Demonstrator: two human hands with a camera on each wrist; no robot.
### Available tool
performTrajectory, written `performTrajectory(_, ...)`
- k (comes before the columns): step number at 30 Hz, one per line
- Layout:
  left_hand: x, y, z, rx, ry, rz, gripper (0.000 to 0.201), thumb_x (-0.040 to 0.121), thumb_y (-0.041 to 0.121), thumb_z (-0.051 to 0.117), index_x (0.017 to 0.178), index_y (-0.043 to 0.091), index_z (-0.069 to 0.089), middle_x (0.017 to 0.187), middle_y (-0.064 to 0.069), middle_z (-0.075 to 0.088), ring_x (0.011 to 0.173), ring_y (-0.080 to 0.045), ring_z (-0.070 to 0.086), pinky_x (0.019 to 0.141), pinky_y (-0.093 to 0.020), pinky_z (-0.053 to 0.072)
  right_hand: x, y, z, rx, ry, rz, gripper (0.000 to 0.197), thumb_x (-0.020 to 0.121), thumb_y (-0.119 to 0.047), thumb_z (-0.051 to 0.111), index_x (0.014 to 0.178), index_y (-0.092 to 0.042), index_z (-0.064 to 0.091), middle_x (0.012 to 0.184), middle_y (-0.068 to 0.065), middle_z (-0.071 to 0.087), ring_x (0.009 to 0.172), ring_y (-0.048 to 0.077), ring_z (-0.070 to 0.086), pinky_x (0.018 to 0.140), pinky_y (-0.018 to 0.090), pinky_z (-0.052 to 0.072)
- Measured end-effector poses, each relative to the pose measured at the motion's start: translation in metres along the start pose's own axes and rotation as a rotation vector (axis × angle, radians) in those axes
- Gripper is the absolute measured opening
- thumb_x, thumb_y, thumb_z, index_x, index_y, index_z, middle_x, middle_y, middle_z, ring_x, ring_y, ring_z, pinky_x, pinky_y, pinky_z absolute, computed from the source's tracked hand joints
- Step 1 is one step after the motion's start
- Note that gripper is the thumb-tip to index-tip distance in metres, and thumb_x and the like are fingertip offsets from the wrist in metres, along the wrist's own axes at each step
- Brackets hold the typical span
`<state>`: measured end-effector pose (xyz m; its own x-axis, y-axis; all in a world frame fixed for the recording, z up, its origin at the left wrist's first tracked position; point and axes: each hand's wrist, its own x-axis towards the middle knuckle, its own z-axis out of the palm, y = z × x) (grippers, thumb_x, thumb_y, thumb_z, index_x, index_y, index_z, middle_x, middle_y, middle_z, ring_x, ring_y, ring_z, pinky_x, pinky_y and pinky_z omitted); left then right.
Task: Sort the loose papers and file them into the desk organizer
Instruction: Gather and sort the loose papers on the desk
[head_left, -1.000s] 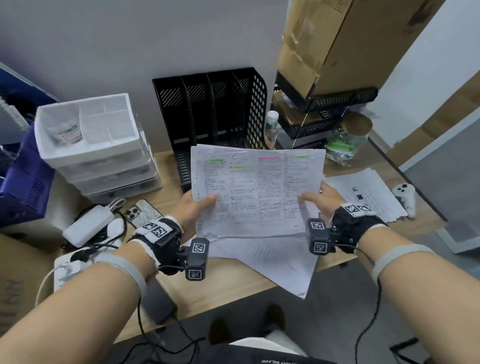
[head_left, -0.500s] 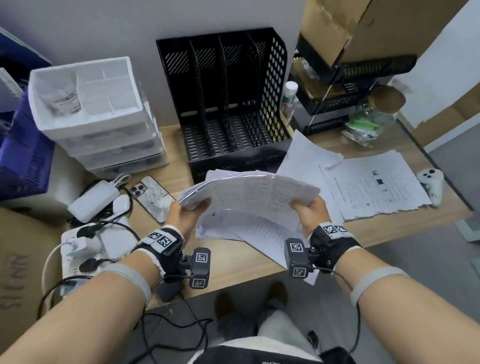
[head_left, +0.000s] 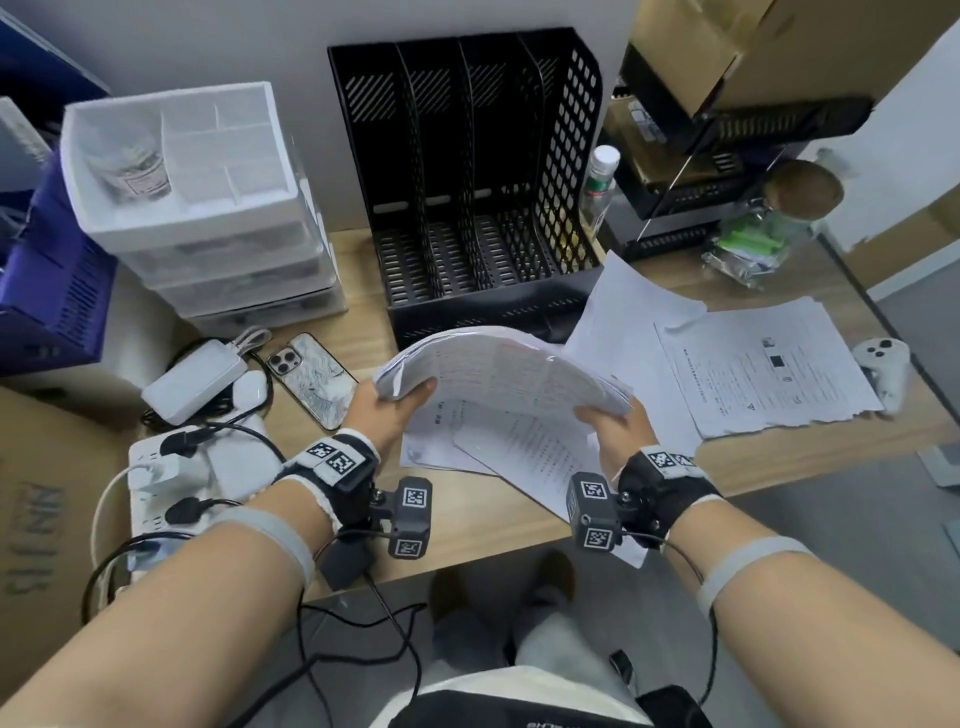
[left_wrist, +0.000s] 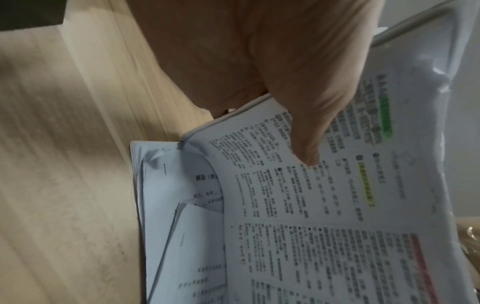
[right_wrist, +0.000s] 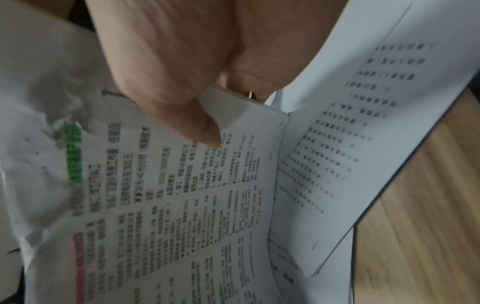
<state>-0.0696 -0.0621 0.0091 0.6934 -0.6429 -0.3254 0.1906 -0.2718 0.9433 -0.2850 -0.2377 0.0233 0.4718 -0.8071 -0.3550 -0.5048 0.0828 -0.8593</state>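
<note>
A stack of printed papers (head_left: 498, 371) is held above the front of the desk (head_left: 363, 322), bowed upward in the middle, just in front of the black desk organizer (head_left: 467, 182). Its left edge is pinched by the left hand (head_left: 387, 410), the thumb laid on the top sheet and the fingers (left_wrist: 221, 102) curled beneath the stack, as the left wrist view shows. Its right edge is pinched in the same way by the right hand (head_left: 613, 431), with the thumb pressed on the printed face; the fingers underneath are mostly hidden. Green, yellow and red highlighted bands are seen on the top sheet in the wrist views.

Under the held stack, more loose sheets (head_left: 519, 457) are spread on the desk, one corner hanging over the front edge. A further pile of sheets (head_left: 763, 369) lies to the right, with a white controller (head_left: 883, 364) just beside it. The organizer stands upright against the wall, and no paper is seen in its slots. To its left, a white drawer unit (head_left: 197, 208), a phone (head_left: 311, 379) and a white power bank (head_left: 195, 379) are found; a power strip (head_left: 156, 467) lies nearer the front edge.
</note>
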Motion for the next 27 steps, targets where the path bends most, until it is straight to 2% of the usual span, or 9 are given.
performTrajectory(4,0.007,0.004,0.001,0.067,0.084,-0.014,0.037,0.088,0.033,0.072,0.120,0.014,0.068,0.111,-0.008,0.073,0.103,-0.025,0.067,0.090,-0.037,0.054,0.006,-0.002,0.006,0.050,0.038,0.107,0.038,0.088,-0.016,0.068,0.125,-0.009,0.062,0.105,0.007,0.063,0.102,0.027,0.057,0.096,0.042,0.047)
performTrajectory(8,0.011,0.017,-0.010,-0.097,0.019,-0.135,0.024,0.087,0.030,0.073,0.105,0.014,0.073,0.108,-0.010,0.077,0.104,-0.030,0.072,0.096,-0.054,0.054,0.023,-0.011,-0.006,0.048,0.010,0.153,0.044,0.075,-0.033,0.078,0.114,-0.013,0.070,0.113,0.008,0.072,0.105,0.030,0.066,0.100,0.050,0.050)
performTrajectory(11,0.007,0.034,-0.019,-0.234,-0.058,-0.163,0.031,0.092,0.020,0.069,0.118,0.004,0.067,0.117,-0.016,0.073,0.110,-0.034,0.070,0.097,-0.055,0.053,0.027,-0.023,-0.012,0.008,-0.033,0.106,0.045,0.072,-0.035,0.080,0.112,-0.017,0.071,0.115,0.007,0.073,0.106,0.028,0.067,0.099,0.049,0.050)
performTrajectory(13,0.003,0.050,-0.025,-0.247,-0.116,-0.153,0.035,0.093,0.016,0.065,0.125,0.002,0.063,0.122,-0.018,0.071,0.112,-0.034,0.069,0.094,-0.053,0.055,0.023,-0.047,-0.018,-0.050,-0.014,0.014,0.038,0.080,-0.021,0.077,0.116,-0.010,0.070,0.114,0.006,0.072,0.104,0.026,0.066,0.096,0.041,0.051)
performTrajectory(15,0.002,0.064,-0.035,-0.204,-0.126,-0.115,0.031,0.093,0.013,0.065,0.122,0.005,0.065,0.116,-0.015,0.073,0.105,-0.031,0.072,0.081,-0.044,0.061,0.023,-0.078,-0.025,-0.159,0.010,-0.107,0.030,0.083,-0.015,0.074,0.112,-0.007,0.070,0.104,0.005,0.071,0.097,0.024,0.065,0.085,0.033,0.049)
performTrajectory(17,0.002,0.080,-0.051,-0.113,-0.092,-0.061,0.024,0.092,0.012,0.066,0.115,0.009,0.068,0.107,-0.013,0.076,0.097,-0.030,0.073,0.068,-0.035,0.062,0.023,-0.112,-0.031,-0.319,0.048,-0.250,0.017,0.083,-0.015,0.071,0.099,-0.008,0.073,0.093,0.010,0.072,0.089,0.029,0.067,0.073,0.034,0.049)
performTrajectory(19,0.004,0.092,-0.065,0.016,-0.114,-0.025,0.017,0.092,0.011,0.067,0.106,0.017,0.075,0.104,-0.015,0.075,0.092,-0.030,0.072,0.071,-0.039,0.063,0.021,-0.146,-0.037,-0.474,0.066,-0.380,0.005,0.084,-0.015,0.070,0.086,-0.012,0.071,0.081,0.012,0.070,0.083,0.033,0.065,0.065,0.032,0.043)
performTrajectory(23,-0.004,0.113,-0.072,0.301,-0.193,0.017,0.022,0.096,0.011,0.060,0.094,0.030,0.071,0.101,-0.004,0.071,0.090,-0.027,0.071,0.074,-0.048,0.063,0.013,-0.210,-0.034,-0.623,0.025,-0.612,0.016,0.085,-0.020,0.070,0.071,-0.021,0.063,0.072,-0.001,0.059,0.081,0.028,0.060,0.065,0.028,0.037)
performTrajectory(27,-0.012,0.118,-0.064,0.341,-0.214,0.004,0.011,0.097,0.015,0.060,0.106,0.010,0.063,0.108,-0.021,0.069,0.092,-0.042,0.072,0.067,-0.056,0.062,0.013,-0.257,-0.023,-0.726,-0.081,-0.789,0.014,0.085,-0.022,0.072,0.080,-0.012,0.064,0.081,0.004,0.059,0.081,0.028,0.058,0.076,0.042,0.050)
